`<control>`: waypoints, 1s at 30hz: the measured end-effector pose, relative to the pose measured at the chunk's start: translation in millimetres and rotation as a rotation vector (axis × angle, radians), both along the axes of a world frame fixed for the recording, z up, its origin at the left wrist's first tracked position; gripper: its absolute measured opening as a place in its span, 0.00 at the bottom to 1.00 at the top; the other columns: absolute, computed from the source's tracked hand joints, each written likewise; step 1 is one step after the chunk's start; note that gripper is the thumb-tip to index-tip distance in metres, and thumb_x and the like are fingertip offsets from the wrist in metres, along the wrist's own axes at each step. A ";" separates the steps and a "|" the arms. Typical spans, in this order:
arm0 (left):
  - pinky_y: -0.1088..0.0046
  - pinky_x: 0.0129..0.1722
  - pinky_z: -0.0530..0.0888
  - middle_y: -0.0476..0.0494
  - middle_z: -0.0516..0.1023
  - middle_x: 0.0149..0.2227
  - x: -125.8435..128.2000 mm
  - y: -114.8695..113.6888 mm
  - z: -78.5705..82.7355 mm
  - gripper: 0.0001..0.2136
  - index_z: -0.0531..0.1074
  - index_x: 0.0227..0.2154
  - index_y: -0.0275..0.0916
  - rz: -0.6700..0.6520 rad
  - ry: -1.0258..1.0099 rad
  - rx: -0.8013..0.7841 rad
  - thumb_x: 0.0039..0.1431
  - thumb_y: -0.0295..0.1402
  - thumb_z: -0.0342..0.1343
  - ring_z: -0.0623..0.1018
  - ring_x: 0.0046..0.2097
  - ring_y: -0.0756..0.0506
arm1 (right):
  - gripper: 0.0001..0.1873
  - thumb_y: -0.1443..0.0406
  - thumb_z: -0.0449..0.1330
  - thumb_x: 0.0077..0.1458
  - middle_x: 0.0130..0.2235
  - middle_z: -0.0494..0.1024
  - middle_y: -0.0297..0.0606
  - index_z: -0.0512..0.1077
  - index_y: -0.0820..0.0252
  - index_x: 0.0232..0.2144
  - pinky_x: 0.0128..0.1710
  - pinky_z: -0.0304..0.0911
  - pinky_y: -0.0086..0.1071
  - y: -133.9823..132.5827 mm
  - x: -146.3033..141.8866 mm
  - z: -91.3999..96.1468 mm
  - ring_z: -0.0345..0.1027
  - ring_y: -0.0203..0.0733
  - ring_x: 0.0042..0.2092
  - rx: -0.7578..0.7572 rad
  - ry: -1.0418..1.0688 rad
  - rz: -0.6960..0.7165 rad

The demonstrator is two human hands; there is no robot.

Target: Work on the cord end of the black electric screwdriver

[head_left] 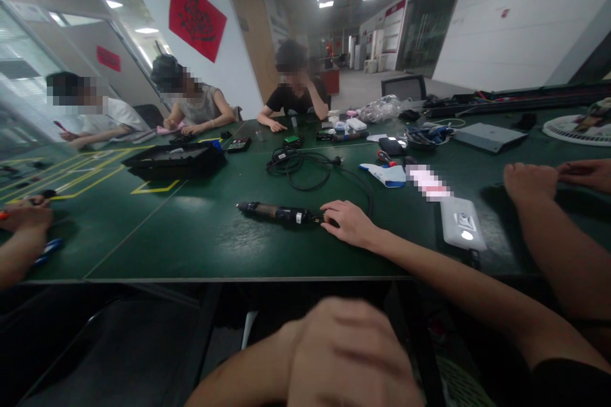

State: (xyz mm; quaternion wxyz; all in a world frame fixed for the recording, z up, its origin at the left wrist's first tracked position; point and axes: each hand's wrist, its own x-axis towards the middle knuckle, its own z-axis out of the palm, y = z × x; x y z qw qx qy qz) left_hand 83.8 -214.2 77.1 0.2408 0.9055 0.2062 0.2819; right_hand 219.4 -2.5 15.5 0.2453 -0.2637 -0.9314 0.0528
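Note:
My right hand [349, 224] reaches out over the dark green table [200, 241], its fingers closed on the rear end of a black electric screwdriver [277, 212] that lies flat there. The tool's black cord [305, 172] runs back in a loose coil toward the middle of the table. My left hand [346, 356] hovers low, in front of the table's near edge. It is blurred by motion, its back faces the camera and its fingers do not show.
A white power strip [461, 224] lies right of my right hand. Another person's forearm and hands [529, 183] rest at the right. A black tray [174, 161] sits at the left, small tools and parts at the middle. Three people sit along the far side, and another hand [26, 215] is at the left edge.

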 end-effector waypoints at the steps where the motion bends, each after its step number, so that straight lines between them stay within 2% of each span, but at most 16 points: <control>1: 0.53 0.41 0.79 0.48 0.83 0.40 -5.2 25.2 0.2 0.12 0.78 0.45 0.63 0.063 0.006 0.112 0.60 0.47 0.55 0.82 0.44 0.39 | 0.06 0.63 0.63 0.66 0.56 0.78 0.45 0.77 0.59 0.37 0.54 0.66 0.44 0.9 -0.2 -1.5 0.72 0.49 0.56 0.003 -0.007 0.000; 3: 0.51 0.59 0.74 0.44 0.80 0.53 -21.7 73.8 -5.3 0.15 0.74 0.55 0.50 0.418 0.069 0.257 0.68 0.38 0.52 0.77 0.56 0.40 | 0.05 0.63 0.63 0.65 0.55 0.79 0.44 0.77 0.58 0.41 0.54 0.66 0.42 1.8 -0.5 -3.3 0.72 0.49 0.56 0.009 -0.016 -0.014; 4: 0.51 0.63 0.70 0.41 0.77 0.57 -32.5 94.6 -11.6 0.17 0.71 0.58 0.46 0.557 0.126 0.303 0.69 0.35 0.52 0.73 0.61 0.39 | 0.06 0.63 0.63 0.65 0.54 0.79 0.44 0.77 0.58 0.42 0.54 0.66 0.42 1.6 -0.8 -3.3 0.72 0.48 0.55 0.014 -0.020 -0.023; 6: 0.45 0.69 0.61 0.38 0.72 0.62 -55.7 124.7 -29.5 0.20 0.67 0.62 0.43 0.732 0.289 0.345 0.70 0.33 0.53 0.66 0.67 0.36 | 0.06 0.63 0.63 0.65 0.53 0.79 0.44 0.77 0.58 0.41 0.54 0.66 0.42 0.3 -1.2 -1.3 0.72 0.48 0.54 0.027 -0.031 -0.037; 8: 0.44 0.70 0.56 0.39 0.71 0.63 -75.7 138.9 -48.0 0.18 0.67 0.61 0.44 0.801 0.384 0.317 0.71 0.35 0.55 0.64 0.69 0.36 | 0.06 0.63 0.62 0.66 0.53 0.79 0.44 0.78 0.58 0.38 0.54 0.66 0.42 -2.3 -1.4 2.5 0.72 0.48 0.55 0.039 -0.051 -0.035; 11: 0.51 0.67 0.61 0.41 0.73 0.60 -91.7 140.7 -62.6 0.14 0.70 0.58 0.47 0.817 0.396 0.304 0.73 0.36 0.53 0.69 0.64 0.39 | 0.06 0.63 0.62 0.66 0.55 0.79 0.45 0.78 0.58 0.38 0.53 0.67 0.43 -10.1 -1.3 7.9 0.72 0.50 0.55 0.038 -0.084 -0.038; 15: 0.55 0.62 0.64 0.42 0.75 0.57 -94.7 135.0 -59.9 0.12 0.72 0.56 0.48 0.797 0.392 0.322 0.74 0.36 0.51 0.71 0.60 0.40 | 0.07 0.63 0.61 0.67 0.59 0.76 0.47 0.78 0.58 0.43 0.53 0.68 0.44 -31.7 -0.5 6.9 0.69 0.52 0.59 0.055 -0.093 -0.083; 18: 0.55 0.64 0.62 0.42 0.72 0.60 -96.0 134.0 -59.1 0.13 0.72 0.57 0.49 0.800 0.397 0.313 0.74 0.38 0.53 0.68 0.62 0.39 | 0.11 0.64 0.59 0.68 0.61 0.74 0.48 0.76 0.59 0.51 0.52 0.68 0.45 -51.6 -1.6 1.4 0.68 0.53 0.60 0.072 -0.074 -0.167; 20: 0.54 0.64 0.61 0.42 0.72 0.60 -97.7 133.6 -60.3 0.14 0.71 0.58 0.49 0.818 0.420 0.314 0.73 0.38 0.53 0.68 0.62 0.38 | 0.12 0.65 0.58 0.69 0.62 0.74 0.49 0.75 0.59 0.51 0.52 0.68 0.46 -62.9 -4.0 -2.1 0.68 0.54 0.60 0.065 -0.051 -0.217; 25: 0.59 0.60 0.63 0.43 0.73 0.55 -99.2 126.0 -55.9 0.13 0.71 0.58 0.49 0.722 0.514 0.328 0.75 0.40 0.52 0.71 0.57 0.40 | 0.11 0.66 0.56 0.69 0.64 0.73 0.48 0.75 0.58 0.50 0.56 0.67 0.49 -83.9 -8.4 -7.0 0.67 0.54 0.63 -0.006 0.055 -0.302; 30: 0.63 0.53 0.65 0.45 0.76 0.47 -91.9 110.5 -45.3 0.14 0.75 0.53 0.47 0.614 0.538 0.304 0.75 0.45 0.50 0.74 0.49 0.43 | 0.07 0.66 0.57 0.69 0.63 0.74 0.42 0.76 0.55 0.40 0.62 0.65 0.50 -100.4 1.6 -12.7 0.65 0.51 0.66 -0.080 0.159 -0.257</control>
